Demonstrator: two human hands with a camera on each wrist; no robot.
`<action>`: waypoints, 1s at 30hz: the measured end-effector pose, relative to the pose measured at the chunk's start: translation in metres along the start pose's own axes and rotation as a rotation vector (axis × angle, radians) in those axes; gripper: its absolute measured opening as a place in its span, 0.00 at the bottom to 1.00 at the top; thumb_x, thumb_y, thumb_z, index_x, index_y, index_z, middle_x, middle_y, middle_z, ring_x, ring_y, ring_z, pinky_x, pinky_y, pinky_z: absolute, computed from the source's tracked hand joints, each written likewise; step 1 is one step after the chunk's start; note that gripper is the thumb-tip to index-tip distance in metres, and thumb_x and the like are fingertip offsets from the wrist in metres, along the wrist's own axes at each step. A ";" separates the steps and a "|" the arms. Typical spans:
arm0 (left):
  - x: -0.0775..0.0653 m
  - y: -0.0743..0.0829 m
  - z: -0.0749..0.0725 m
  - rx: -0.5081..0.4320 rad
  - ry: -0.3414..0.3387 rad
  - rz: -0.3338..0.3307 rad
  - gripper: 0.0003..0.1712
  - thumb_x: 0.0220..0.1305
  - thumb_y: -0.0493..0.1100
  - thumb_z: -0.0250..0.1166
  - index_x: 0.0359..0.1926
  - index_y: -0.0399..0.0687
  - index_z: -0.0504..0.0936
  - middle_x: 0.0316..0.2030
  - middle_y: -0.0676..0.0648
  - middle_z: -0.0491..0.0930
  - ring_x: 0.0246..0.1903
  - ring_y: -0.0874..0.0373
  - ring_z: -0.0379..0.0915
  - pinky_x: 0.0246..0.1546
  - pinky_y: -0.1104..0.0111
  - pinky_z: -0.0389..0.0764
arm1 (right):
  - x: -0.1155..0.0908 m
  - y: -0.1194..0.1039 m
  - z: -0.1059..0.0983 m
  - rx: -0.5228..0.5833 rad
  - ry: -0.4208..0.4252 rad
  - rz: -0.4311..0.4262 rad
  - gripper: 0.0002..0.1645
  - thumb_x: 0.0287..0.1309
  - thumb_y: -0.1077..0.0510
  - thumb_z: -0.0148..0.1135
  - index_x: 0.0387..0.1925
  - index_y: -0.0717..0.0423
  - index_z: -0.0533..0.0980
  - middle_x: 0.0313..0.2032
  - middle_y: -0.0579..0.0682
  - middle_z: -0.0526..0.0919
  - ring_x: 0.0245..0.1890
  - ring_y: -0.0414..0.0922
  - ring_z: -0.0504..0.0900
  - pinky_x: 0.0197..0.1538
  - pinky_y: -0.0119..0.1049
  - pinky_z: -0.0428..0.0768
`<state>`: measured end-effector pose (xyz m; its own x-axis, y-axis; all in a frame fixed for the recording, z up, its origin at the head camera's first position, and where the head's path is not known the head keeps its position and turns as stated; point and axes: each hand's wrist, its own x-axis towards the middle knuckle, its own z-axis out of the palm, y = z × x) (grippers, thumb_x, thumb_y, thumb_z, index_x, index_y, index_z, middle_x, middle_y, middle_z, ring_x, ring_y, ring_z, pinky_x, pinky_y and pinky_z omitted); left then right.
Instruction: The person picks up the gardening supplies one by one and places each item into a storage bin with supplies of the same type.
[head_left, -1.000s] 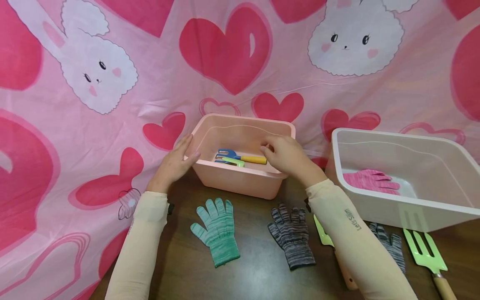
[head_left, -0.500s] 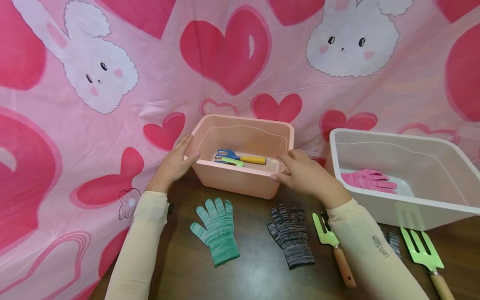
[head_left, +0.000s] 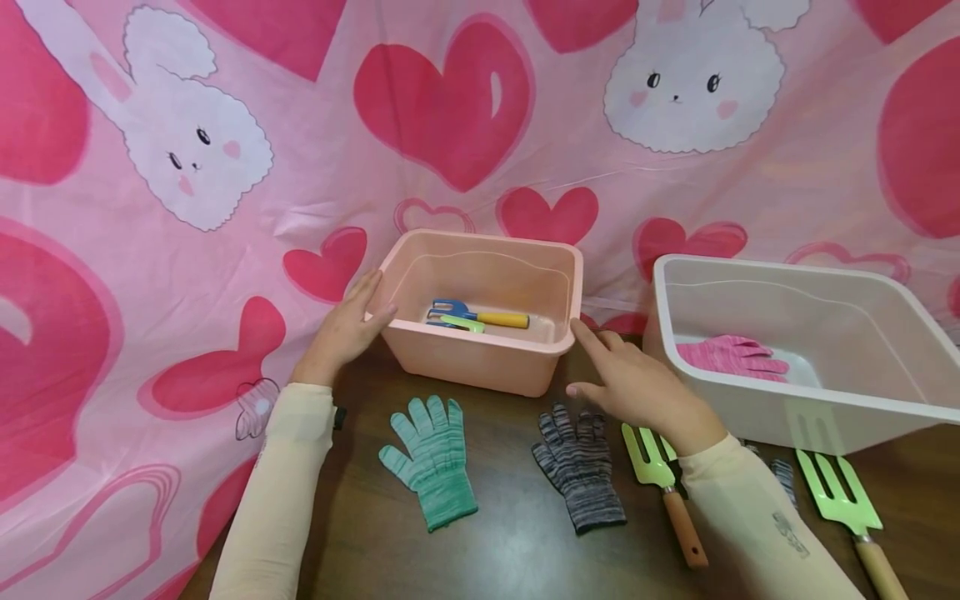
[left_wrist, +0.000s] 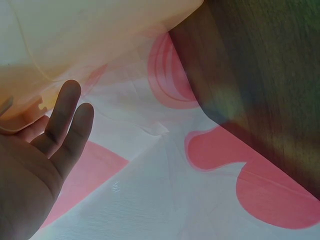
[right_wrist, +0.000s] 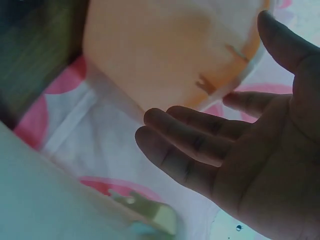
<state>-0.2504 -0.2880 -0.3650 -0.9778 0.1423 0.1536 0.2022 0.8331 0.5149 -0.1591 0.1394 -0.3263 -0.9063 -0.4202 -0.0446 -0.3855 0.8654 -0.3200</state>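
Note:
My left hand (head_left: 345,329) rests against the left side of a peach-pink plastic bin (head_left: 480,367), fingers extended along the outside and thumb at the front rim. In the left wrist view its fingers (left_wrist: 65,110) look loosely straight beside the bin wall. Inside the bin lie a hand fork (head_left: 502,320) with a blue head and yellow handle, and a light green tool head (head_left: 465,323), partly hidden by the front wall. Empty and with fingers spread, my right hand (head_left: 637,383) has its index fingertip right at the bin's front right corner.
A teal glove (head_left: 435,467) and a dark striped glove (head_left: 581,471) lie in front. Right of them are two green hand forks (head_left: 684,529) with wooden handles and another grey glove (head_left: 783,481), mostly hidden. A white bin (head_left: 750,408) holds a pink glove (head_left: 731,357).
My right hand has come out of the peach-pink bin and moved right to its outer corner, its fingers opening out. The left hand stays at the left side.

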 end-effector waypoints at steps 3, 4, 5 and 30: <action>0.000 0.000 0.000 -0.002 0.005 0.011 0.50 0.69 0.70 0.54 0.82 0.57 0.46 0.79 0.46 0.46 0.75 0.40 0.45 0.66 0.34 0.56 | -0.005 0.004 0.007 -0.014 0.002 0.007 0.59 0.60 0.39 0.69 0.80 0.55 0.48 0.66 0.71 0.66 0.61 0.69 0.72 0.56 0.65 0.75; 0.000 0.000 0.000 -0.003 0.007 0.015 0.49 0.69 0.70 0.53 0.82 0.57 0.47 0.79 0.46 0.46 0.75 0.40 0.46 0.66 0.34 0.55 | -0.007 0.005 0.008 -0.023 0.003 0.005 0.58 0.60 0.39 0.69 0.80 0.56 0.50 0.66 0.71 0.67 0.61 0.69 0.72 0.56 0.65 0.75; 0.000 0.000 0.000 -0.006 0.010 0.020 0.49 0.70 0.68 0.54 0.82 0.56 0.47 0.79 0.46 0.46 0.75 0.40 0.46 0.67 0.35 0.55 | -0.009 0.006 0.010 -0.036 0.005 0.004 0.56 0.60 0.40 0.69 0.79 0.57 0.53 0.66 0.71 0.67 0.61 0.69 0.72 0.56 0.65 0.75; -0.001 0.000 0.001 -0.018 0.013 0.047 0.46 0.72 0.63 0.55 0.81 0.52 0.48 0.79 0.44 0.47 0.76 0.40 0.44 0.68 0.36 0.53 | -0.060 0.024 0.041 -0.052 -0.041 0.041 0.38 0.62 0.42 0.69 0.64 0.65 0.74 0.59 0.67 0.76 0.57 0.66 0.76 0.55 0.64 0.75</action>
<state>-0.2499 -0.2880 -0.3656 -0.9664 0.1745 0.1889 0.2493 0.8159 0.5217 -0.1071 0.1740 -0.3703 -0.9143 -0.3937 -0.0956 -0.3573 0.8948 -0.2677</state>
